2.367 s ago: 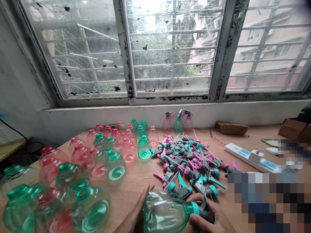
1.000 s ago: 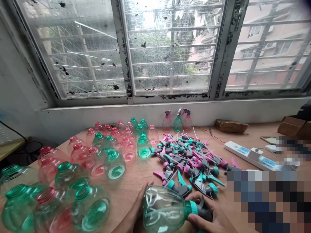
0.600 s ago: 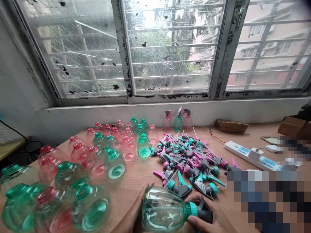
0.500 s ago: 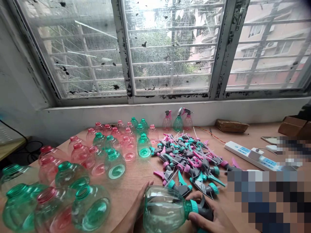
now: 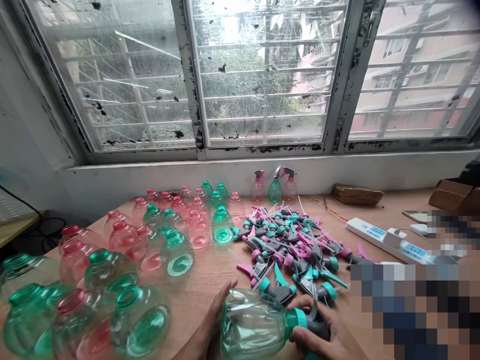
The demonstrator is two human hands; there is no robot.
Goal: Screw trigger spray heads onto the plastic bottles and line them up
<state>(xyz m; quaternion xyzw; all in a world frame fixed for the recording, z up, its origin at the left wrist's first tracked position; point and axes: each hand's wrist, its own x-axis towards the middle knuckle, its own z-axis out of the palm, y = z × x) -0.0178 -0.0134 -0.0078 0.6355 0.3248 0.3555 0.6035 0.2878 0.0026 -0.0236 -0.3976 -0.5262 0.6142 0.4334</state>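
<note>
A green transparent spray bottle [image 5: 253, 322] lies sideways between my hands at the bottom middle, its neck pointing right. My left hand [image 5: 219, 312] is wrapped around its base end; part of that hand is hidden behind the bottle. At the neck, my right hand [image 5: 318, 330] grips the grey and teal trigger sprayer head [image 5: 317, 322], thumb near the teal collar [image 5: 300, 318]. The collar sits on the bottle's neck. Just beyond lies a heap of loose trigger sprayer heads [image 5: 288, 240] in grey, pink and teal.
Several open green and pink bottles [image 5: 178, 255] stand across the table's left side. Three bottles with sprayers [image 5: 275, 190] stand by the wall. To the right are a white power strip [image 5: 386, 240], a brown package [image 5: 358, 195] and a cardboard box [image 5: 455, 197]. A blurred-out area covers the lower right.
The bottle has shifted very slightly between my hands, and both hands keep their hold. The rest of the table looks the same.
</note>
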